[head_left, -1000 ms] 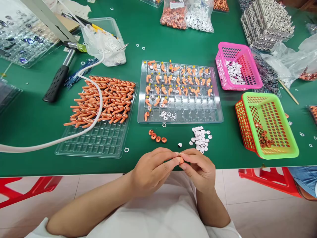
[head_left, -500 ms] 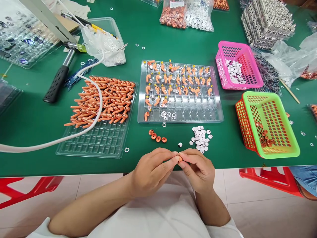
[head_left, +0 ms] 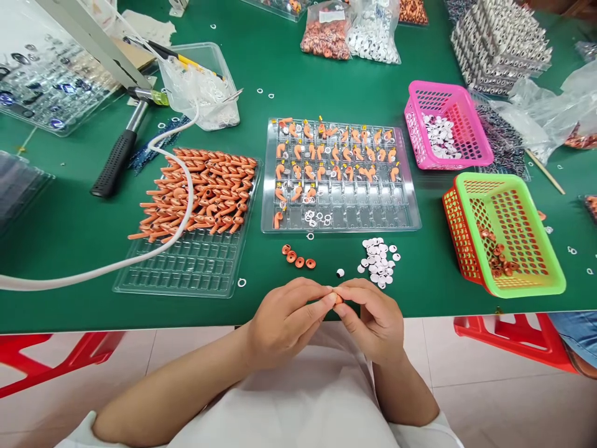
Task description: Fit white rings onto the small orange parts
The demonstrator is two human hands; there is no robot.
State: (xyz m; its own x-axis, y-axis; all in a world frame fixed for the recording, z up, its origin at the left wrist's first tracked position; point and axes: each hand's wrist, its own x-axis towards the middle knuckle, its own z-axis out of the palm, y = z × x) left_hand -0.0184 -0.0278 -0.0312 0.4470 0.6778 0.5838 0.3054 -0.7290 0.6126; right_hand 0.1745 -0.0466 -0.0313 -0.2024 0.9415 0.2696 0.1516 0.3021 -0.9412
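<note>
At lower centre, the left hand (head_left: 290,320) and the right hand (head_left: 377,318) pinched one small orange piece (head_left: 338,300) between them; it was mostly covered, so its shape was hard to tell. Just beyond, orange cups (head_left: 300,262) lay left of a scatter of white discs (head_left: 382,272). At mid-frame lay a clear tray (head_left: 411,193) partly filled with curved orange parts (head_left: 347,154); a pink basket (head_left: 481,130) of white pieces (head_left: 441,132) sat at upper right.
</note>
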